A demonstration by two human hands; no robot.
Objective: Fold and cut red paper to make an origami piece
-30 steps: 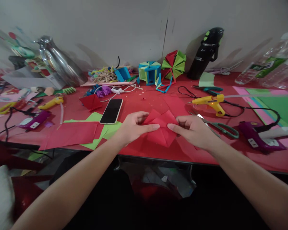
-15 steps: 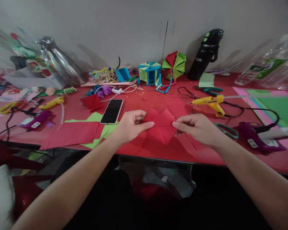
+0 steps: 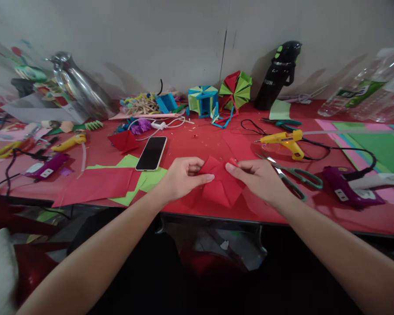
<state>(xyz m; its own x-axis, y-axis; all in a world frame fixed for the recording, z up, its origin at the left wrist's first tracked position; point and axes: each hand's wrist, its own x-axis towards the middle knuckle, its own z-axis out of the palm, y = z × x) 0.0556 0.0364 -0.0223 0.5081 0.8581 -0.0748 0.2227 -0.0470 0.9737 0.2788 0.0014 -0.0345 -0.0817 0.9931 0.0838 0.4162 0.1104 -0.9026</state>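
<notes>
A creased sheet of red paper (image 3: 223,188) is held between my two hands above the front of the table. My left hand (image 3: 185,177) pinches its left side, thumb on top and fingers beneath. At its upper right, my right hand (image 3: 254,175) pinches the paper, the thumb pressing a raised fold. Scissors (image 3: 297,175) with green handles lie just right of my right hand. To the left of my left hand rest a phone (image 3: 151,153), green paper sheets (image 3: 151,178) and a flat red sheet (image 3: 95,188).
A yellow glue gun (image 3: 284,139) and a purple power block (image 3: 351,188) with cords lie on the right. Folded paper shapes (image 3: 203,100), a black bottle (image 3: 277,76) and a steel jug (image 3: 82,87) stand along the wall. The table's front edge (image 3: 216,218) is close.
My right hand has moved left, bringing the paper's right side inward and folding it up. The paper has turned and tilted, and more of the scissors shows.
</notes>
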